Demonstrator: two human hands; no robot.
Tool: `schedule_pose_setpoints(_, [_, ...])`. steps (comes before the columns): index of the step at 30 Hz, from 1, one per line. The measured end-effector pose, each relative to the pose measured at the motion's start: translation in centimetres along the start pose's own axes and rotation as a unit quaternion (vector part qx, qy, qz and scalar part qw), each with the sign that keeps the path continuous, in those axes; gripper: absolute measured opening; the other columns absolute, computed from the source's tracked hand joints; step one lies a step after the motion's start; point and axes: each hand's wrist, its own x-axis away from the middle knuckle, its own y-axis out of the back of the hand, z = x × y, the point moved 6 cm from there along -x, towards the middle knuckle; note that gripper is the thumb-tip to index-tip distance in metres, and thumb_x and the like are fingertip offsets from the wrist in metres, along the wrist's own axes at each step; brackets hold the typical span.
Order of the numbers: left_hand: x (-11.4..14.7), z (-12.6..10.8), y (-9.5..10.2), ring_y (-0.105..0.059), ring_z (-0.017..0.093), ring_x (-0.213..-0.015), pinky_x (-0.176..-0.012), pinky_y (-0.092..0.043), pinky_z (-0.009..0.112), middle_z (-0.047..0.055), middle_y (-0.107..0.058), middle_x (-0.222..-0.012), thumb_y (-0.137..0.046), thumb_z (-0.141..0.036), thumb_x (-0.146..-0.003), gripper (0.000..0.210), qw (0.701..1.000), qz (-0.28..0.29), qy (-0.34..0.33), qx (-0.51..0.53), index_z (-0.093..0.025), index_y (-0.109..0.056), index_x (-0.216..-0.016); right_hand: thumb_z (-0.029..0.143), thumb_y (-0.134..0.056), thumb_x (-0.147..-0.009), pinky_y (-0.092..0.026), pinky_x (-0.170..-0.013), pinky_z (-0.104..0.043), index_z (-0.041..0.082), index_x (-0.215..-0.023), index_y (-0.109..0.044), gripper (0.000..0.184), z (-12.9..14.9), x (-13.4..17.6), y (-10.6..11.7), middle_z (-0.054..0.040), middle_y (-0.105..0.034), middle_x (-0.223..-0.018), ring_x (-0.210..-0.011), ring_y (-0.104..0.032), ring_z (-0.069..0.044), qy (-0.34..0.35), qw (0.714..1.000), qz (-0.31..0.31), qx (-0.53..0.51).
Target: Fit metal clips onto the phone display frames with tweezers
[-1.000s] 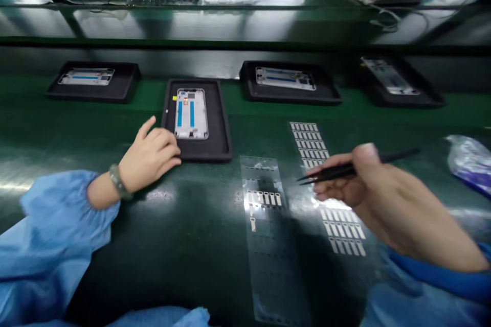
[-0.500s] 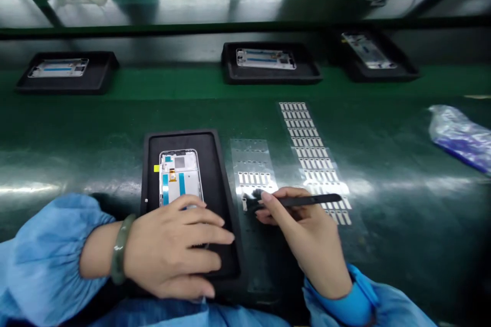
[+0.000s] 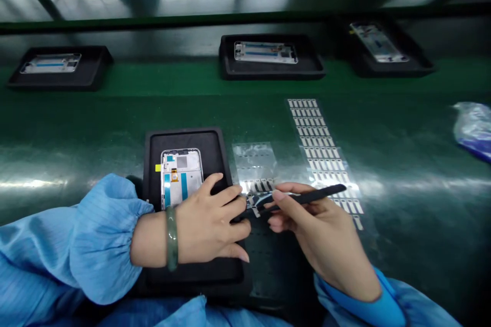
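In the head view my right hand [image 3: 314, 227] grips a pair of black tweezers [image 3: 320, 194], their tips pointing left. A small pale sticker piece [image 3: 255, 209] is at the tips, lifted partly off a clear sheet of stickers [image 3: 255, 156]. My left hand [image 3: 213, 222], fingers spread, reaches across the black tray [image 3: 184, 133], its fingertips beside the tweezer tips; whether they touch the piece I cannot tell. In that tray lies a silver phone frame [image 3: 182, 168] with blue strips and a yellow tab, its lower part hidden under my left hand.
Right of the clear sheet lies a longer sheet of stickers [image 3: 316, 135]. Along the back stand black trays with phone frames, at left [image 3: 57, 79], middle [image 3: 272, 70] and right [image 3: 402, 66]. A clear and purple plastic bag [image 3: 475, 130] lies at the right edge.
My left hand has moved right, from over the phone frame to the tweezer tips. The pale piece at the tips now sits tilted off the sheet. The view has shifted slightly.
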Motion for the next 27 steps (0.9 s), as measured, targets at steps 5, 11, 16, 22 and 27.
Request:
schedule_pose_setpoints(5, [0.5,0.2,1.2,-0.048,0.032,-0.126,-0.107,-0.029,0.065,0.015,-0.059,-0.127,-0.050,-0.060,-0.091,0.048,0.999,-0.046,0.000,0.024,-0.020,-0.061,-0.116,0.042,-0.088,-0.051,-0.050,-0.038,-0.017,0.019,-0.078,-0.064,0.042,1.8,-0.4,-0.4,0.0021,-0.066,-0.059,-0.038,-0.057,-0.009,-0.051,0.997,0.051,-0.038])
schedule_pose_setpoints(11, [4.2,5.6,4.8,-0.048,0.033,-0.128,-0.110,-0.033,0.055,0.020,-0.056,-0.131,-0.051,-0.056,-0.092,0.051,0.997,-0.019,0.061,0.044,-0.012,-0.056,-0.118,0.042,-0.089,-0.050,-0.058,-0.050,-0.016,0.021,-0.066,-0.066,0.035,3.2,-1.4,-2.6,0.0015,-0.071,-0.065,-0.051,-0.066,-0.010,-0.060,0.991,0.081,-0.084])
schedule_pose_setpoints(16, [8.4,10.3,5.0,-0.046,0.037,-0.130,-0.109,-0.028,0.065,0.023,-0.052,-0.135,-0.061,-0.065,-0.082,0.072,0.984,-0.013,0.169,0.045,-0.011,-0.047,-0.128,0.044,-0.088,-0.051,-0.060,-0.057,-0.019,0.024,-0.073,-0.071,0.034,4.5,-2.1,-6.6,0.0000,-0.075,-0.077,-0.063,-0.071,-0.013,-0.044,0.986,0.144,-0.074])
schedule_pose_setpoints(22, [8.9,8.8,3.5,-0.052,0.030,-0.125,-0.113,-0.026,0.060,0.017,-0.059,-0.127,-0.058,-0.054,-0.090,0.046,0.972,-0.052,0.218,0.065,-0.014,-0.052,-0.113,0.041,-0.086,-0.058,-0.060,-0.065,-0.017,0.023,-0.075,-0.069,0.030,4.8,-2.6,-11.0,0.0023,-0.074,-0.079,-0.072,-0.073,-0.012,-0.004,0.979,0.187,-0.082])
schedule_pose_setpoints(27, [8.7,7.8,3.7,-0.058,0.025,-0.117,-0.113,-0.028,0.055,0.011,-0.066,-0.115,-0.055,-0.043,-0.095,0.030,0.967,-0.080,0.230,0.069,-0.015,-0.055,-0.104,0.044,-0.081,-0.066,-0.062,-0.059,-0.027,0.021,-0.080,-0.066,0.030,4.0,-2.6,-11.6,0.0013,-0.071,-0.069,-0.062,-0.073,-0.017,0.099,0.991,0.095,0.001])
